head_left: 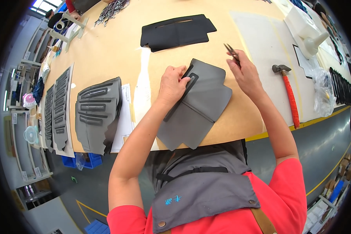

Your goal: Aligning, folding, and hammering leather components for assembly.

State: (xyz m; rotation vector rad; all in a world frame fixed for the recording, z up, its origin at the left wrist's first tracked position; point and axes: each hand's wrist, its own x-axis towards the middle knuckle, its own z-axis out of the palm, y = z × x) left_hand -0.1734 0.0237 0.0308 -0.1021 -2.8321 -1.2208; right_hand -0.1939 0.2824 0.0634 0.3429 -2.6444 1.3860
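Note:
A grey, leather-like panel [210,97] lies tilted near the table's front edge, with a seam across it. A black strip with a narrow slot frame [190,84] runs along its left side. My left hand [172,85] pinches the panel at this strip, thumb on top. Above the table, right of the panel, my right hand [245,74] grips a dark two-pronged tool [231,51] like small pliers, its tips pointing away and up-left. Beyond both hands lies a flat black panel [177,33] with a slot near its far edge.
Stacked grey panels with black slot frames [97,117] lie at left, beside more pieces [61,105]. A red-handled hammer [288,93] lies at right, near a clear plastic bag [323,87] and a white bottle [314,43]. Metal clasps [111,11] are heaped far back.

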